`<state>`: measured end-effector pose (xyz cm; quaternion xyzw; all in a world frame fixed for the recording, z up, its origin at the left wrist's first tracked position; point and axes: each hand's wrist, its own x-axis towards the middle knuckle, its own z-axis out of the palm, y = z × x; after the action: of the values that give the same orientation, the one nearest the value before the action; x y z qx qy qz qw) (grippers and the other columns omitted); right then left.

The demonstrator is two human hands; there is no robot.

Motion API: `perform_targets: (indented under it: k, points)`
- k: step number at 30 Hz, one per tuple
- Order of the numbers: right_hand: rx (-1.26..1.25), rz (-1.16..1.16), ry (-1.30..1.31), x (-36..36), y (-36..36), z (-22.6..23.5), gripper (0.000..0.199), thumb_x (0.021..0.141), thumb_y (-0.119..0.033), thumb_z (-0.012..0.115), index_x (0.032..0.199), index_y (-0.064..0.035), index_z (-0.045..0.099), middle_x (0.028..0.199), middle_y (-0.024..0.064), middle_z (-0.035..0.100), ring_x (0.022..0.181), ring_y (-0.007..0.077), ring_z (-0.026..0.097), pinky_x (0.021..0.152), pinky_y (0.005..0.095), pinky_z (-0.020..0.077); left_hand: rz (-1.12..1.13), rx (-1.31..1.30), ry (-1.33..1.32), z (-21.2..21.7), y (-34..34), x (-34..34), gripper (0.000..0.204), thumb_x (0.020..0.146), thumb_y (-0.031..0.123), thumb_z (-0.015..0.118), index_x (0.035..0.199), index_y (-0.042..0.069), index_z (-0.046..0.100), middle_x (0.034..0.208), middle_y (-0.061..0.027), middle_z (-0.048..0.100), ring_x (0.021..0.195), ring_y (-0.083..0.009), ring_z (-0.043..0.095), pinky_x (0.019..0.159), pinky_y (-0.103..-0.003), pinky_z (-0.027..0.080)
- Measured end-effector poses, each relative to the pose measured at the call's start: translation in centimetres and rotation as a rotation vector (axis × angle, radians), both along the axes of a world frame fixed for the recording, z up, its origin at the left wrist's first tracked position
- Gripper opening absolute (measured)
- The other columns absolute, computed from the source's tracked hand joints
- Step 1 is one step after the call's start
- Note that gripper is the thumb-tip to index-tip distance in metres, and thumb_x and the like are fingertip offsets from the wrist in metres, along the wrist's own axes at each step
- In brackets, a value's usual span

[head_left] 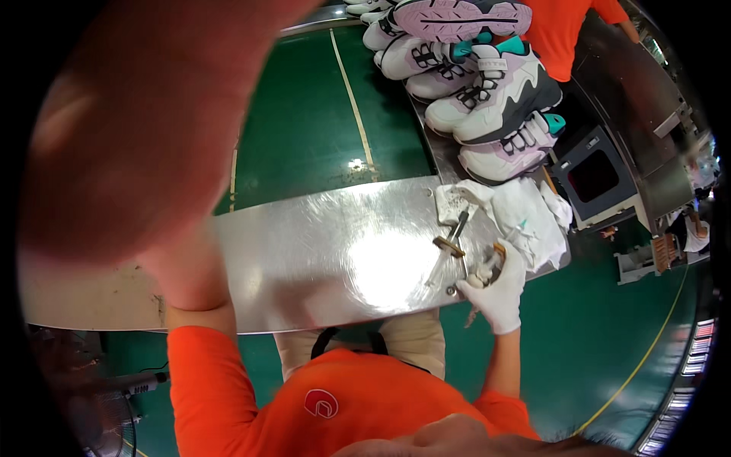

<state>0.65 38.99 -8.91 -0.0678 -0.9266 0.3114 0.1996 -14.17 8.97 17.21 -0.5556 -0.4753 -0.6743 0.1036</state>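
My left hand (152,129) is raised very close to the camera, a big blurred shape over the upper left; its fingers cannot be made out. My right hand (499,293), in a white glove, rests on the right end of the shiny metal table (327,251). It grips a small brown-handled tool (499,250). Just left of it on the table lie a dark brush-like tool (459,225) and a short brown-handled piece (449,246).
A crumpled white cloth (525,213) lies at the table's right end. Several white and grey shoes (487,84) with teal tabs are piled behind it. Another person in orange (563,30) stands at the top. A grey machine (594,175) stands on the right, a fan (99,426) at lower left.
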Motion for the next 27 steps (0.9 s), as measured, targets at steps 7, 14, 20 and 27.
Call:
perform_targets:
  k: [7, 14, 20, 27]
  points:
    - [-0.226, 0.114, 0.018, 0.0, -0.4, 1.0, 0.081, 0.05, -0.023, 0.086, 0.119, -0.0018, 0.05, 0.105, 0.0165, 0.055, 0.097, 0.0329, 0.055, 0.085, 0.0397, 0.0457, 0.548, -0.779, -0.489, -17.1, 10.3, -12.0, 0.067, 0.085, 0.046, 0.064, 0.129, -0.003, 0.052, 0.122, -0.0153, 0.059, 0.114, -0.0216, 0.056, 0.095, -0.034, 0.045]
    - [-0.284, 0.198, -0.173, 2.1, 1.3, 2.4, 0.082, 0.05, -0.025, 0.086, 0.12, -0.0049, 0.049, 0.106, 0.0156, 0.056, 0.1, 0.0346, 0.055, 0.088, 0.0413, 0.0453, 0.437, -0.548, -0.749, -17.5, 23.6, -17.7, 0.07, 0.075, 0.053, 0.073, 0.107, -0.008, 0.063, 0.097, -0.0119, 0.065, 0.081, -0.0164, 0.06, 0.069, -0.029, 0.049]
    - [-0.199, 0.2, -0.13, 3.7, 1.2, 2.1, 0.083, 0.052, -0.024, 0.085, 0.123, -0.0071, 0.046, 0.109, 0.0155, 0.056, 0.101, 0.0348, 0.056, 0.088, 0.0414, 0.0458, 0.451, -0.27, -0.726, -19.0, 25.0, -18.9, 0.058, 0.07, 0.036, 0.081, 0.105, -0.006, 0.061, 0.103, -0.0181, 0.065, 0.09, -0.0242, 0.064, 0.078, -0.034, 0.051]
    - [-0.675, 0.209, -0.203, 3.3, 2.8, 0.6, 0.088, 0.055, -0.021, 0.086, 0.129, -0.004, 0.041, 0.108, 0.0138, 0.058, 0.097, 0.023, 0.057, 0.087, 0.0347, 0.0467, 0.695, -0.186, -0.16, -13.9, 13.4, -9.8, 0.055, 0.068, 0.031, 0.084, 0.106, 0.0, 0.059, 0.102, -0.012, 0.063, 0.095, -0.0212, 0.061, 0.082, -0.033, 0.048]
